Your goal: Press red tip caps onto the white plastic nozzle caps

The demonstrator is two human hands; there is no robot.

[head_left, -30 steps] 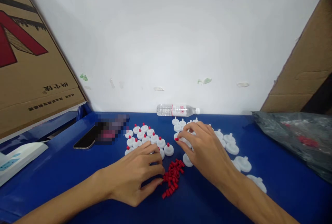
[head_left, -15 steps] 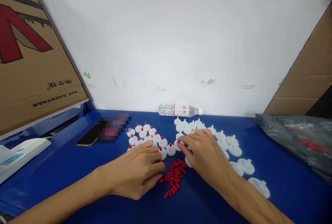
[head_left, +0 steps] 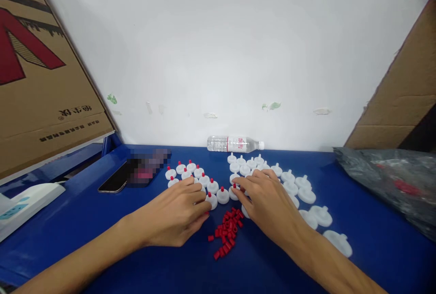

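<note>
On the blue table [head_left: 85,221] lies a small heap of red caps [head_left: 227,232]. Left of centre stand several white discs with red caps fitted [head_left: 204,179]; to the right spread several plain white discs [head_left: 296,188]. My left hand [head_left: 173,214] rests palm down at the near edge of the capped group, fingers curled together beside one capped disc [head_left: 211,200]. My right hand [head_left: 267,203] lies over the plain discs, its fingertips pinched on a white disc [head_left: 233,192] that carries a red cap.
A clear water bottle [head_left: 234,144] lies by the white wall. A dark phone [head_left: 114,179] and a white device [head_left: 23,203] sit to the left, below a cardboard box [head_left: 41,80]. A grey plastic bag [head_left: 391,180] covers the right side.
My left hand has drawn away from the red cap heap and up toward the capped discs. My right hand has come nearer and left with its disc, which now carries a red cap.
</note>
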